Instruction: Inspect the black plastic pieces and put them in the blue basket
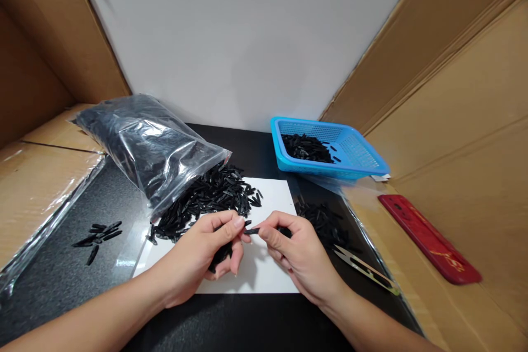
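Note:
Small, elongated black pieces are in both hands, above a white sheet (256, 278). My left hand (204, 245) is closed around several of them, some showing below its fingers, with one by the thumb tip. Between the thumb and forefinger of my right hand (299, 250) a single black piece (252, 231) is pinched, its end pointing at the left fingertips. Whether the two hands touch through it I cannot tell. Just beyond the left hand lies a heap of black pieces (214, 192), spilled at the mouth of a clear plastic bag (148, 143) full of more.
A blue basket (358, 148) at the back right holds black pieces. Another pile (324, 223) lies right of the sheet, beside metal tweezers (365, 268). A red case (429, 239) sits far right. A few pieces (97, 236) lie at left. Cardboard walls (462, 93) flank the table.

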The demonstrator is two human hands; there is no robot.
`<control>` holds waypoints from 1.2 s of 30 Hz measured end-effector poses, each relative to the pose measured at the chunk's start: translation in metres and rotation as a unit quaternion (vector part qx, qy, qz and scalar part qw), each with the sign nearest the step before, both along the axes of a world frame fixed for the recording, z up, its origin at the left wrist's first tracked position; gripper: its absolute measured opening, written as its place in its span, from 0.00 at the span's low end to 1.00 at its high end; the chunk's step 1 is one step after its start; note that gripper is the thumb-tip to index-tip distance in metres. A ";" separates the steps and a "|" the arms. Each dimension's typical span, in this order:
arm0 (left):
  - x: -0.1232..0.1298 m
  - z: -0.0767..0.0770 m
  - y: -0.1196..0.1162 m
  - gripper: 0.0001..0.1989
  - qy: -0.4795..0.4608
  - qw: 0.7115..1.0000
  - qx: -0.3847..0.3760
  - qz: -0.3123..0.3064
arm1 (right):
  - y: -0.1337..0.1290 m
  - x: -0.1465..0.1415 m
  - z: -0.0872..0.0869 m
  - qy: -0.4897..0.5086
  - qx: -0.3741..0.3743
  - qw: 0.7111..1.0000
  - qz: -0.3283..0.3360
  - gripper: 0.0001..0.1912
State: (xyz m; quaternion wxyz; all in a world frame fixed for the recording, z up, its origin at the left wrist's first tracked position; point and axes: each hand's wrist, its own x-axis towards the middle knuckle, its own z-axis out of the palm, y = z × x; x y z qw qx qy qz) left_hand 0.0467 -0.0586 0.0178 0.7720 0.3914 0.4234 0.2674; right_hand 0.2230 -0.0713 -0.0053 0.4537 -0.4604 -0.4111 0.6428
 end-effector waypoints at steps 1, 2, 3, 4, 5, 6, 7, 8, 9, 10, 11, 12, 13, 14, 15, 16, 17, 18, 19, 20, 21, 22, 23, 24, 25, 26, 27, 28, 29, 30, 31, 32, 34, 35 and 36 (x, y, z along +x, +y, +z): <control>0.000 -0.001 0.000 0.17 -0.002 1.000 -0.005 0.006 | 0.000 0.000 0.000 -0.004 0.003 1.000 0.001 0.18; 0.000 -0.001 0.001 0.18 -0.003 1.000 -0.007 0.013 | 0.000 0.000 -0.001 -0.009 0.007 1.000 0.001 0.17; 0.000 -0.002 0.001 0.18 -0.003 1.000 -0.006 0.018 | 0.000 0.001 -0.001 -0.016 0.013 1.000 0.000 0.16; 0.000 -0.002 0.002 0.18 -0.002 1.000 -0.004 0.021 | 0.000 0.001 -0.001 -0.023 0.018 1.000 -0.003 0.15; 0.000 -0.003 0.002 0.19 -0.003 1.000 -0.002 0.024 | 0.000 0.002 -0.002 -0.030 0.023 0.999 -0.006 0.14; 0.000 -0.003 0.003 0.18 -0.003 1.000 0.000 0.026 | 0.000 0.002 -0.002 -0.037 0.029 0.999 -0.009 0.14; 0.000 -0.003 0.003 0.18 -0.002 1.000 0.001 0.027 | 0.001 0.003 -0.002 -0.042 0.032 0.999 -0.011 0.13; 0.000 -0.003 0.004 0.18 -0.001 1.000 0.001 0.028 | 0.001 0.004 -0.002 -0.047 0.035 0.998 -0.013 0.13; 0.000 -0.002 0.004 0.17 0.002 1.000 0.000 0.031 | 0.002 0.004 -0.003 -0.050 0.038 0.998 -0.014 0.12; 0.000 -0.001 0.004 0.17 0.006 0.999 0.000 0.035 | 0.002 0.005 -0.003 -0.052 0.040 0.998 -0.014 0.12; 0.000 -0.001 0.004 0.17 0.010 0.999 0.000 0.037 | 0.003 0.006 -0.003 -0.052 0.042 0.998 -0.014 0.11; 0.000 0.000 0.004 0.16 0.014 0.999 0.000 0.037 | 0.003 0.006 -0.004 -0.052 0.043 0.998 -0.014 0.11; -0.001 0.001 0.004 0.15 0.016 0.999 -0.002 0.037 | 0.003 0.007 -0.004 -0.051 0.045 0.998 -0.014 0.11; -0.001 0.001 0.003 0.15 0.016 0.999 -0.003 0.033 | 0.003 0.007 -0.004 -0.050 0.045 0.998 -0.014 0.11; -0.001 0.002 0.003 0.15 0.015 1.000 -0.005 0.027 | 0.003 0.007 -0.005 -0.047 0.045 0.998 -0.013 0.11; -0.002 0.002 0.002 0.15 0.011 1.000 -0.004 0.021 | 0.003 0.007 -0.005 -0.043 0.043 0.998 -0.013 0.11; -0.002 0.003 0.002 0.16 0.006 1.000 -0.003 0.015 | 0.002 0.006 -0.004 -0.035 0.041 0.998 -0.014 0.11; -0.002 0.003 0.001 0.16 -0.002 1.000 -0.002 0.010 | 0.002 0.006 -0.003 -0.023 0.037 0.999 -0.015 0.10; -0.002 0.003 0.001 0.16 -0.008 1.000 -0.001 0.005 | 0.001 0.005 -0.002 -0.002 0.031 0.999 -0.017 0.10; -0.002 0.003 0.001 0.16 -0.014 1.000 0.001 0.003 | 0.001 0.004 -0.001 0.030 0.021 0.999 -0.016 0.09; -0.003 0.002 0.001 0.16 -0.017 1.000 0.001 0.001 | 0.002 0.004 0.000 0.072 0.008 0.997 -0.011 0.08; -0.003 0.002 0.000 0.16 -0.019 1.000 0.003 -0.002 | 0.003 0.003 0.002 0.120 -0.007 0.993 -0.004 0.08; -0.003 0.002 0.001 0.16 -0.019 1.000 0.004 -0.005 | 0.003 0.003 0.003 0.165 -0.023 0.986 0.007 0.09; -0.002 0.002 0.001 0.16 -0.018 1.000 0.006 -0.008 | 0.005 0.003 0.004 0.200 -0.038 0.979 0.018 0.12; -0.002 0.001 0.001 0.16 -0.017 1.000 0.008 -0.010 | 0.005 0.003 0.005 0.217 -0.049 0.975 0.026 0.15; -0.002 0.001 0.001 0.15 -0.014 1.000 0.011 -0.012 | 0.006 0.002 0.005 0.216 -0.055 0.974 0.030 0.18; -0.002 0.001 0.001 0.15 -0.011 1.000 0.013 -0.014 | 0.006 0.002 0.005 0.198 -0.057 0.978 0.029 0.20; -0.001 0.001 0.001 0.15 -0.006 1.000 0.017 -0.014 | 0.006 0.002 0.004 0.170 -0.054 0.984 0.028 0.20; -0.001 0.002 0.001 0.15 -0.001 1.000 0.020 -0.014 | 0.005 0.002 0.004 0.135 -0.046 0.989 0.026 0.19; -0.001 0.002 0.000 0.14 0.004 1.000 0.024 -0.014 | 0.004 0.001 0.003 0.097 -0.034 0.994 0.025 0.16; -0.001 0.002 0.000 0.14 0.008 0.999 0.029 -0.013 | 0.003 0.001 0.002 0.058 -0.017 0.998 0.028 0.15; 0.000 0.002 0.000 0.14 0.013 0.999 0.035 -0.013 | 0.002 0.001 0.001 0.020 0.002 0.999 0.031 0.15; 0.000 0.002 0.000 0.14 0.023 0.998 0.048 -0.015 | 0.000 0.002 0.000 -0.050 0.042 0.997 0.035 0.15; -0.001 0.002 -0.001 0.14 0.029 0.998 0.055 -0.016 | 0.000 0.003 0.000 -0.078 0.059 0.995 0.034 0.14; -0.001 0.003 -0.001 0.14 0.035 0.997 0.063 -0.017 | 0.000 0.003 0.000 -0.100 0.074 0.992 0.032 0.13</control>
